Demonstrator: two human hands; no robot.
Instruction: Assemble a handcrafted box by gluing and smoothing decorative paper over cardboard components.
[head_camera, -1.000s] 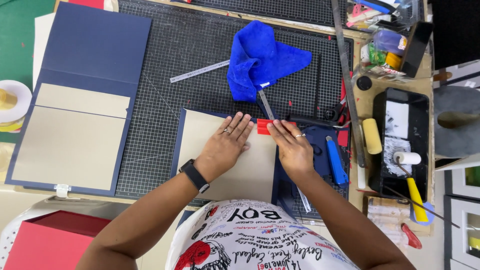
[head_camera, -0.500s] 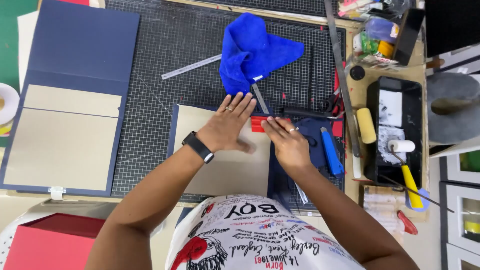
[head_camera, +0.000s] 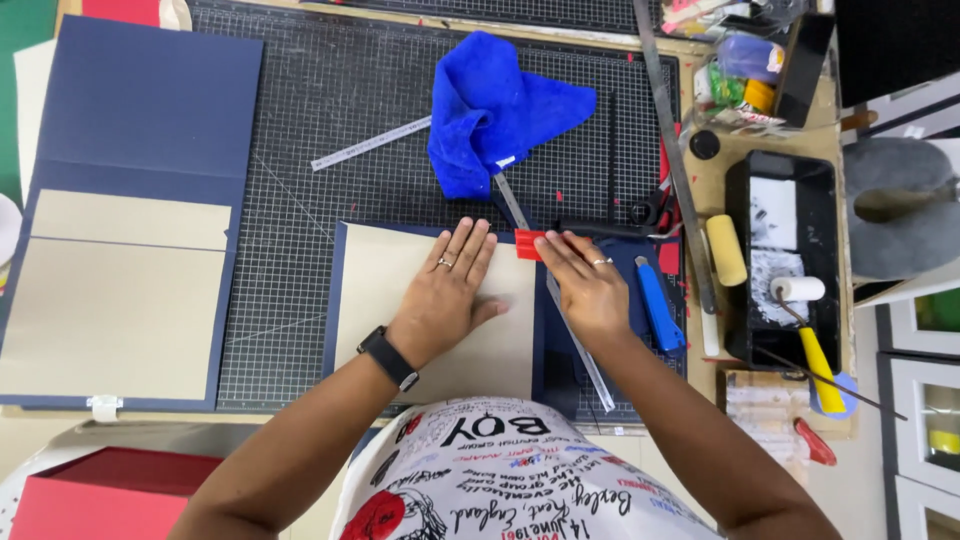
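Observation:
My left hand (head_camera: 448, 292) lies flat, fingers stretched out, on a beige board (head_camera: 380, 300) glued on a navy cover (head_camera: 338, 300) on the black cutting mat (head_camera: 300, 100). Its fingertips reach the board's far edge. My right hand (head_camera: 590, 285) presses its fingertips on a small red scraper (head_camera: 528, 243) at the board's far right corner. A long metal ruler (head_camera: 585, 350) runs diagonally under that hand. A blue utility knife (head_camera: 660, 305) lies just right of it.
A crumpled blue cloth (head_camera: 500, 110) sits beyond the hands. A short ruler (head_camera: 370, 143) lies left of it. A larger navy cover with beige boards (head_camera: 120, 220) fills the left. A black tray (head_camera: 745, 300) with rollers stands right; a red box (head_camera: 100, 495) lies near left.
My left hand slid forward past the board's far edge, then drew back onto the board. My right hand stayed at the red scraper.

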